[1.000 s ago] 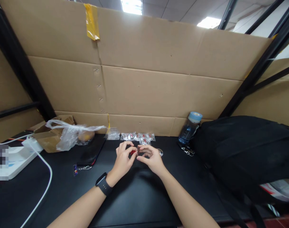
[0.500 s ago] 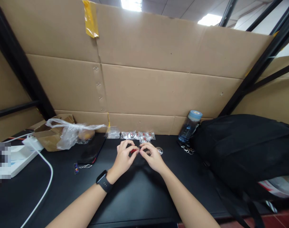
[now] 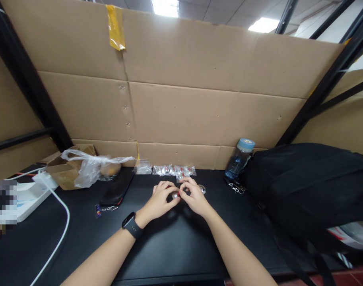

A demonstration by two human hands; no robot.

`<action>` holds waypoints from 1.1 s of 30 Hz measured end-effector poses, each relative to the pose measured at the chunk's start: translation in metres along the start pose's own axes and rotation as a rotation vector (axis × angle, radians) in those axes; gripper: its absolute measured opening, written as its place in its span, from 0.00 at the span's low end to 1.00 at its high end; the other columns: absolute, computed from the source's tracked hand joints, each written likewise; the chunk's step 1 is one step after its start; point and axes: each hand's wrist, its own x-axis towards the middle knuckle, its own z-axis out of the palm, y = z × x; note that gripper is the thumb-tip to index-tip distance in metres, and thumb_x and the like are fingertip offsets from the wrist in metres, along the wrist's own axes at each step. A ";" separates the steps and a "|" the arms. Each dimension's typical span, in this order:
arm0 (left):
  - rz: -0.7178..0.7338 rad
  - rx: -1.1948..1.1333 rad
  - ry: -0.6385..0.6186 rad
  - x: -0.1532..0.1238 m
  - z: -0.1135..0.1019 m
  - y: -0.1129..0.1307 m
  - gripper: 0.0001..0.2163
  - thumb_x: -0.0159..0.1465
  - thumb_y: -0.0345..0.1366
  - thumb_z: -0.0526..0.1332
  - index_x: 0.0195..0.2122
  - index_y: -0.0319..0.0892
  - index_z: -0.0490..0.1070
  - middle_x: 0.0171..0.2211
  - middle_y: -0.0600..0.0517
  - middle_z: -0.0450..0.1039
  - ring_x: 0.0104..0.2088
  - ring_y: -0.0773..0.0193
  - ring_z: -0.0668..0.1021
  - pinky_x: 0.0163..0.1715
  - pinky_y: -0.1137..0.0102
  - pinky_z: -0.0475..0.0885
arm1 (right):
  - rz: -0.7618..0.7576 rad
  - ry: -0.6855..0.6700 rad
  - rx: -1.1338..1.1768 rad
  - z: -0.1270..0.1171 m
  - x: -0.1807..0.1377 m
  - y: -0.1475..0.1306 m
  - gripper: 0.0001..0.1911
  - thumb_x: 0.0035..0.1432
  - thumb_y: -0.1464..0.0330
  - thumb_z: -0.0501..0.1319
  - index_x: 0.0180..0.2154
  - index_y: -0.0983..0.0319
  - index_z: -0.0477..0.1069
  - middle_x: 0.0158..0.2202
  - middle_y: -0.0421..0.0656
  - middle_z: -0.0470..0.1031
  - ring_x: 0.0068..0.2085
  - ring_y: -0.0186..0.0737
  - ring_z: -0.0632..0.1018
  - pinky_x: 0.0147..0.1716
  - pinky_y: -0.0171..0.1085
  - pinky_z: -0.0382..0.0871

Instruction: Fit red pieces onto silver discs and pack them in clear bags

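Above the middle of the black table, my left hand (image 3: 163,199) is closed, thumb and fingers around the edge of a small round silvery piece (image 3: 175,195). A spot of red shows at its right side. My right hand (image 3: 195,195) meets it there, thumb and forefinger pinched at that red spot; the fingers hide most of the piece. Just behind my right hand lies a round silvery disc (image 3: 202,189), partly covered. Farther back, against the cardboard, are several small clear packets (image 3: 166,170) with round silver and red pieces inside.
Clear empty-looking bags (image 3: 143,167) and a dark pouch (image 3: 117,190) with a keychain lie left. Beyond are a plastic bag (image 3: 90,169), a cardboard box (image 3: 65,174) and a white power strip (image 3: 35,198). A blue-lidded bottle (image 3: 238,159) and black backpack (image 3: 306,194) stand right.
The piece between my hands has turned so its silvery round face shows. My left hand has shifted slightly right and its fingers have spread around the edge. My right hand stays pinched.
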 end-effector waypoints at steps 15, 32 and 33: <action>-0.039 -0.099 -0.044 0.001 -0.011 -0.020 0.23 0.66 0.47 0.62 0.61 0.55 0.63 0.52 0.50 0.72 0.52 0.54 0.71 0.53 0.57 0.64 | -0.060 -0.075 -0.188 -0.014 0.000 0.004 0.03 0.57 0.73 0.64 0.32 0.59 0.74 0.52 0.45 0.71 0.54 0.46 0.72 0.56 0.47 0.63; -0.108 0.213 0.075 0.005 0.005 -0.039 0.06 0.66 0.38 0.62 0.35 0.47 0.79 0.44 0.49 0.73 0.48 0.54 0.70 0.44 0.61 0.62 | 0.165 -0.103 -0.409 -0.047 -0.008 0.031 0.16 0.50 0.67 0.72 0.42 0.57 0.76 0.44 0.45 0.75 0.45 0.46 0.74 0.46 0.42 0.67; -0.100 0.212 0.082 0.005 0.005 -0.038 0.06 0.66 0.37 0.62 0.35 0.47 0.79 0.44 0.49 0.73 0.48 0.54 0.70 0.44 0.61 0.61 | 0.213 -0.064 -0.486 -0.049 -0.009 0.037 0.20 0.47 0.68 0.73 0.44 0.57 0.75 0.46 0.46 0.74 0.46 0.48 0.73 0.46 0.44 0.66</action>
